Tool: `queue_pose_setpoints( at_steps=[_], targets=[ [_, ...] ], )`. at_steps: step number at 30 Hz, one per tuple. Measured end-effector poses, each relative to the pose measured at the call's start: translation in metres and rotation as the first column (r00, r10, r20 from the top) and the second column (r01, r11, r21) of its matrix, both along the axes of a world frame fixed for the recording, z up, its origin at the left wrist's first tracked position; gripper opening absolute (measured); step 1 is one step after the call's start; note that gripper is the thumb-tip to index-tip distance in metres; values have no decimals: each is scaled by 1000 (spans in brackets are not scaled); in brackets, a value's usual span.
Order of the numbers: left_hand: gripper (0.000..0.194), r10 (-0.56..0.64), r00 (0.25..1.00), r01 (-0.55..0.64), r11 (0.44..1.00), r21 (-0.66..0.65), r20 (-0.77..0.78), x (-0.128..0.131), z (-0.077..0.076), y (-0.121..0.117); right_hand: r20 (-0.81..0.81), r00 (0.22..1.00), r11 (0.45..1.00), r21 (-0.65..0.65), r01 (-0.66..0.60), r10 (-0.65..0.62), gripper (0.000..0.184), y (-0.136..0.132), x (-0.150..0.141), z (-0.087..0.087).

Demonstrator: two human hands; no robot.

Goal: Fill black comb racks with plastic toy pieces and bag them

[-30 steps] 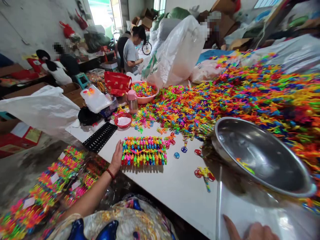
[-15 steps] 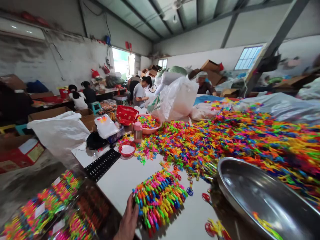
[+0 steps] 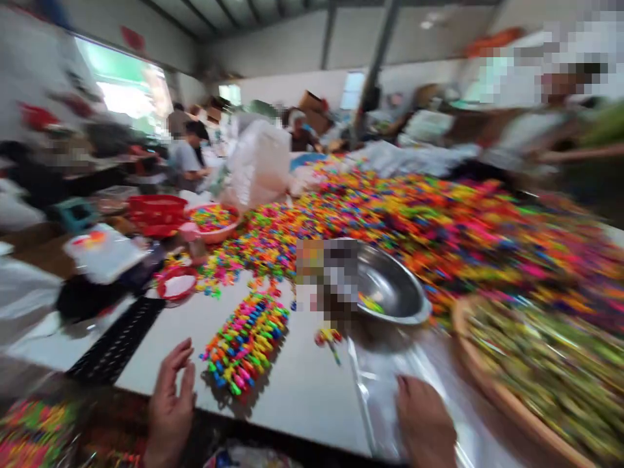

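Note:
A neat bundle of small multicoloured plastic toys (image 3: 246, 341) lies in rows on the white tabletop (image 3: 312, 403). My left hand (image 3: 173, 396) is raised just left of it, fingers apart, holding nothing and not touching the bundle. On the right, my right hand (image 3: 425, 416) rests with curled fingers on a clear plastic bag (image 3: 373, 383) and seems to grip it; blur and the hand's back hide the fingertips. A few loose toys (image 3: 329, 335) lie between the bundle and a steel basin (image 3: 385, 279).
A large heap of loose coloured toys (image 3: 390, 214) covers the far side. At right stands a round tub (image 3: 461, 318) of yellowish-green pieces. A black perforated strip (image 3: 117, 344), a red basket (image 3: 176, 286) and a pink bowl (image 3: 219, 234) are on the left. Other people work beyond.
The view has swung right. My left hand has let go of the toy bundle and moved off to its left. My right hand has come into view over the plastic bag.

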State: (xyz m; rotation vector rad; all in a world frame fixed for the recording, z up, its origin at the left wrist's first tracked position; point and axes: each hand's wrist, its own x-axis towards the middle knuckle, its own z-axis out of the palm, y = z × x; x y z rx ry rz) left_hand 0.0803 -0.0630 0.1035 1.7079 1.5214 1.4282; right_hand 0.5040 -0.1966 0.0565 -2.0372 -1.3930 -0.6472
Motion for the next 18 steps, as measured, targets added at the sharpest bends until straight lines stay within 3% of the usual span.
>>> queue_pose_setpoints(
  at_steps=[2,4,6,8,11,13,15,16,18],
  targets=[
    [23,-156,987,159,983,88,-37,4,17,-3,-36,991,991,-33,131,-132,48,-7,-14,-7],
    [19,-404,905,417,904,89,-136,12,30,-4,-98,974,979,-38,200,-203,47,-4,-23,-11],
    [17,-635,740,653,757,14,-223,25,39,-8,-155,971,983,-36,181,-184,44,0,-32,-13],
    [18,-791,562,792,599,-121,-241,44,45,-12,-202,969,989,-30,142,-146,42,2,-41,-14],
    [23,-933,328,852,361,-380,-150,78,44,-19,-268,956,993,-47,112,-121,40,-3,-47,-17],
    [27,-968,247,817,227,-530,-34,102,35,-23,-289,947,989,-69,129,-144,38,-13,-41,-19],
    [29,-947,295,766,155,-624,127,127,20,-27,-260,934,969,-89,231,-246,37,-28,-25,-21],
    [33,-901,369,742,140,-655,226,140,11,-30,-234,911,940,-105,325,-341,38,-38,-14,-21],
    [45,-716,550,708,126,-695,429,166,-7,-37,-195,801,824,-174,539,-565,41,-58,9,-22]
  ],
)
